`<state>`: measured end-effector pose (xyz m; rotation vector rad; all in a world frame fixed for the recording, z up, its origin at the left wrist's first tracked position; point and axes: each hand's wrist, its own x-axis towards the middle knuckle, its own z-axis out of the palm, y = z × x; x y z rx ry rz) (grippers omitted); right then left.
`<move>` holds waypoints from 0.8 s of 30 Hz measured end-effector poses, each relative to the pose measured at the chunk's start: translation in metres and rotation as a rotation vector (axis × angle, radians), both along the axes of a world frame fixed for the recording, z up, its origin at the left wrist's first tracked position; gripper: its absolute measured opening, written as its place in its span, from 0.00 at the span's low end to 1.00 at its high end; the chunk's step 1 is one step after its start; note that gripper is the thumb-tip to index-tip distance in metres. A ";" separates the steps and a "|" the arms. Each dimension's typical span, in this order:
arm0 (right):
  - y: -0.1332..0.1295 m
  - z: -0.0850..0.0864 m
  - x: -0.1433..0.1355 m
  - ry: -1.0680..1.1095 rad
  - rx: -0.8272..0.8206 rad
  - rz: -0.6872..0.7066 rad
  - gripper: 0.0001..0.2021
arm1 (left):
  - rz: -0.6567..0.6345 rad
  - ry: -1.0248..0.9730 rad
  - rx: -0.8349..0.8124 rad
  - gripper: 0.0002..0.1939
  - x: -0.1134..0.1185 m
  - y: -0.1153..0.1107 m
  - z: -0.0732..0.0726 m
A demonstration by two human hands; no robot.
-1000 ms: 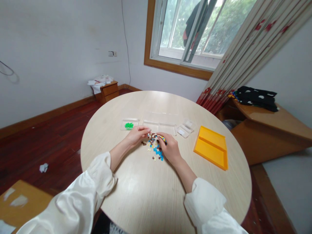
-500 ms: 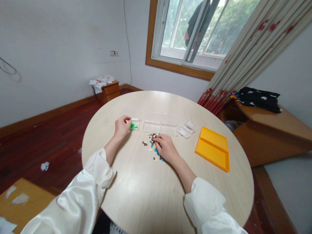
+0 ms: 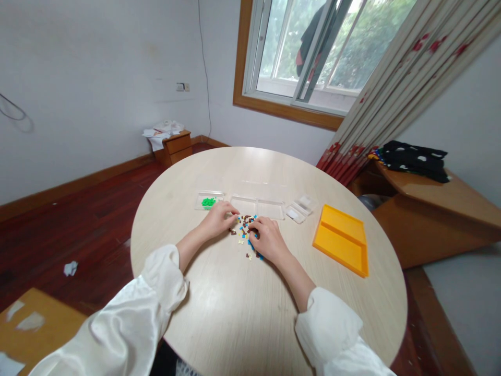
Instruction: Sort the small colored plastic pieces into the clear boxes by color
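A loose pile of small building-block pieces (image 3: 246,223), brown, blue, yellow and cream, lies on the round table. My left hand (image 3: 219,219) is at the pile's left edge, thumb and forefinger apart, with no piece visible between them. Over the pile's right side rests my right hand (image 3: 268,237). Its fingers are bent, and a gap shows between thumb and forefinger; part of the pile is hidden beneath it. Behind my left hand stands a small clear box (image 3: 199,201) with green pieces (image 3: 208,202) inside.
A clear two-part tray (image 3: 271,209) sits just beyond the pile, beside a smaller clear case (image 3: 299,209) with its lid up. Farther right is a yellow divided tray (image 3: 340,240). The round table's (image 3: 219,313) edge curves around all of these.
My left hand has moved right, from the box of green pieces to the edge of the pile, and the green pieces show more fully. The right hand has barely moved.
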<state>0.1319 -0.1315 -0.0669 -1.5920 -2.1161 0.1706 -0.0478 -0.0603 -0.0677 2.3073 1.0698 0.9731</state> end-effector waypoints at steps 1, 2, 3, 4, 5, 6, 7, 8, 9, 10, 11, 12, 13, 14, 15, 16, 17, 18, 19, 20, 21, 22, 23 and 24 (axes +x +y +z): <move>0.000 0.000 0.000 -0.002 0.005 -0.007 0.06 | -0.032 0.033 -0.010 0.06 0.003 -0.003 -0.001; 0.001 -0.001 0.000 -0.005 0.012 -0.012 0.06 | -0.052 0.068 -0.018 0.06 0.005 -0.005 -0.001; 0.002 -0.002 0.000 -0.007 0.023 -0.016 0.05 | -0.067 0.102 -0.025 0.07 0.008 -0.006 -0.002; 0.002 -0.002 0.001 -0.007 0.036 -0.019 0.05 | -0.076 0.136 -0.028 0.07 0.009 -0.008 -0.002; 0.003 -0.002 0.001 -0.002 0.049 -0.023 0.05 | -0.080 0.166 -0.031 0.07 0.011 -0.009 -0.002; 0.004 -0.003 0.001 0.009 0.062 -0.032 0.05 | -0.081 0.193 -0.034 0.07 0.013 -0.010 -0.002; 0.005 -0.003 0.001 0.026 0.071 -0.043 0.05 | -0.078 0.219 -0.037 0.07 0.014 -0.011 -0.002; 0.005 -0.004 0.002 0.048 0.076 -0.053 0.06 | -0.070 0.242 -0.038 0.07 0.016 -0.012 -0.001; 0.006 -0.004 0.002 0.073 0.080 -0.061 0.06 | -0.057 0.261 -0.037 0.07 0.018 -0.013 -0.001; 0.007 -0.005 0.003 0.097 0.087 -0.067 0.07 | -0.042 0.277 -0.033 0.06 0.019 -0.013 -0.001; 0.008 -0.006 0.003 0.120 0.096 -0.069 0.08 | -0.029 0.288 -0.027 0.06 0.021 -0.014 0.000; 0.009 -0.008 0.004 0.139 0.108 -0.066 0.09 | -0.020 0.297 -0.019 0.07 0.023 -0.015 0.000; 0.010 -0.009 0.004 0.155 0.121 -0.061 0.10 | -0.013 0.302 -0.012 0.07 0.024 -0.016 0.000; 0.011 -0.011 0.005 0.166 0.132 -0.053 0.11 | -0.010 0.305 -0.005 0.07 0.025 -0.016 -0.001; 0.013 -0.012 0.006 0.175 0.138 -0.044 0.12 | -0.007 0.308 0.000 0.07 0.026 -0.016 -0.001; 0.014 -0.014 0.007 0.181 0.140 -0.035 0.13 | -0.005 0.311 0.002 0.08 0.027 -0.016 -0.001; 0.015 -0.016 0.008 0.186 0.138 -0.027 0.14 | -0.004 0.313 0.002 0.08 0.027 -0.016 -0.002; 0.017 -0.017 0.009 0.194 0.137 -0.021 0.14 | -0.004 0.313 -0.001 0.08 0.027 -0.016 -0.002; 0.019 -0.019 0.010 0.204 0.137 -0.015 0.14 | -0.006 0.312 -0.007 0.07 0.028 -0.015 -0.003; 0.020 -0.021 0.010 0.216 0.138 -0.007 0.14 | -0.010 0.309 -0.015 0.07 0.028 -0.015 -0.003; 0.022 -0.023 0.011 0.229 0.143 0.002 0.14 | -0.016 0.306 -0.021 0.07 0.027 -0.015 -0.004; 0.025 -0.024 0.012 0.243 0.154 0.010 0.14 | -0.020 0.303 -0.026 0.07 0.027 -0.014 -0.004; 0.027 -0.026 0.012 0.255 0.171 0.017 0.14 | -0.022 0.297 -0.028 0.07 0.027 -0.014 -0.003; 0.029 -0.027 0.012 0.267 0.193 0.023 0.14 | -0.023 0.288 -0.029 0.07 0.027 -0.015 -0.003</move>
